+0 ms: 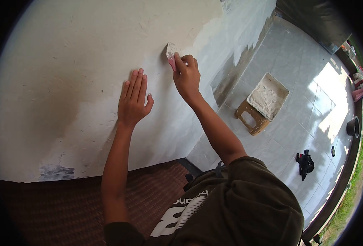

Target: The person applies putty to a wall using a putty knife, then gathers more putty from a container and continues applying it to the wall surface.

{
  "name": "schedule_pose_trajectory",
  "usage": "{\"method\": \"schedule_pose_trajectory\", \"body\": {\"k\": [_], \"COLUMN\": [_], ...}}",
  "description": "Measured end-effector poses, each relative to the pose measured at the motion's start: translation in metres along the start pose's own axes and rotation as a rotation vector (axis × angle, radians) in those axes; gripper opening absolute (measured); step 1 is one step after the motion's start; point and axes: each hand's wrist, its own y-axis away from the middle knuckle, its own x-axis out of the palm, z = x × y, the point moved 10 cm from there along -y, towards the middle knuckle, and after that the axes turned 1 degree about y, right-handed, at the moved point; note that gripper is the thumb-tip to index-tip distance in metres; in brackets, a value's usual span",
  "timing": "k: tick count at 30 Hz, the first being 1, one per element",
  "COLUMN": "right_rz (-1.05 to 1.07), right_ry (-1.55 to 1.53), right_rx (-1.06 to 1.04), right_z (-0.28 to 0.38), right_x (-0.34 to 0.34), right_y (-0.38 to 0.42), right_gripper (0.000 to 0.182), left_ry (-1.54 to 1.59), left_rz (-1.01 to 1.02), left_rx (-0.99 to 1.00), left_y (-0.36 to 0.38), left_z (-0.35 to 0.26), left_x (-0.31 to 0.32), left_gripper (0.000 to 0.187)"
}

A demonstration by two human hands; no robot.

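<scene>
My right hand [186,78] grips putty knife [171,55], blade pressed to white wall [66,61]. My left hand [134,99] flat on wall, fingers spread, holding nothing. Putty tray [267,96] on wooden stool [251,119], tiled floor [296,61] below.

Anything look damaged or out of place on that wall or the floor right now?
Yes: low on the wall, a grey patch shows where the coating is gone. Bare grey areas remain along its far end. A black bundle lies loose on the tiled floor. The plaster tray sits level on its stool.
</scene>
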Motion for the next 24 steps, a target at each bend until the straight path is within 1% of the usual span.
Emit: {"method": "schedule_pose_trajectory", "body": {"k": [1, 2, 3, 5, 6, 8, 9, 11, 12, 13, 15, 16, 18, 20, 23, 24], "right_rz": [0.016, -0.011, 0.003, 0.113, 0.114, 0.175, 0.162, 0.105, -0.04, -0.092, -0.15, -0.156, -0.046, -0.027, 0.064, 0.105], "right_ry": [0.03, 0.046, 0.076, 0.069, 0.069, -0.106, -0.103, -0.45, -0.423, -0.342, -0.154, -0.153, 0.029, 0.023, -0.022, -0.056], "right_rx": [-0.004, 0.036, 0.059, 0.109, 0.115, 0.193, 0.195, 0.23, 0.185, 0.194, 0.127, 0.127, 0.051, 0.059, 0.086, 0.099], "right_z": [0.005, 0.008, 0.013, 0.02, 0.026, 0.032, 0.032, 0.03, 0.026, 0.018, 0.009, 0.009, 0.022, 0.029, 0.045, 0.05], "right_x": [0.011, 0.015, 0.019, 0.029, 0.023, 0.017, 0.009, -0.005, -0.016, -0.019, -0.012, -0.008, 0.01, 0.013, 0.014, 0.009], "right_y": [0.006, 0.011, 0.016, 0.034, 0.046, 0.062, 0.061, 0.058, 0.042, 0.026, 0.0, -0.001, -0.003, 0.01, 0.042, 0.049], "right_gripper": [0.05, 0.043, 0.043, 0.047, 0.047, 0.048, 0.048, 0.049, 0.05, 0.047, 0.046, 0.046, 0.046, 0.047, 0.048, 0.045], "left_ry": [-0.003, 0.005, 0.046, 0.091, 0.094, 0.093, 0.109, 0.123, 0.113, 0.102, 0.12, 0.137, 0.145, 0.156, 0.202, 0.229], "left_rz": [0.005, 0.003, 0.004, 0.018, 0.015, 0.0, -0.008, -0.019, -0.007, 0.003, -0.002, -0.003, -0.01, -0.016, -0.021, -0.044], "left_rx": [0.003, 0.009, -0.001, -0.012, -0.022, -0.019, -0.019, -0.014, -0.018, -0.021, -0.016, -0.014, -0.001, 0.006, -0.004, -0.01], "left_y": [0.0, -0.001, -0.002, 0.003, 0.003, 0.001, 0.001, 0.0, 0.0, 0.0, -0.001, -0.001, 0.0, 0.0, 0.003, 0.002], "left_z": [0.0, -0.001, 0.0, 0.0, 0.001, 0.003, 0.003, 0.003, 0.003, 0.002, 0.002, 0.002, 0.002, 0.002, 0.003, 0.004], "left_x": [0.001, 0.001, 0.0, 0.0, 0.0, -0.002, -0.002, -0.004, -0.004, -0.004, -0.004, -0.004, -0.003, -0.003, -0.006, -0.007], "left_gripper": [0.062, 0.062, 0.063, 0.063, 0.063, 0.062, 0.062, 0.063, 0.062, 0.062, 0.062, 0.062, 0.062, 0.063, 0.064, 0.064]}}
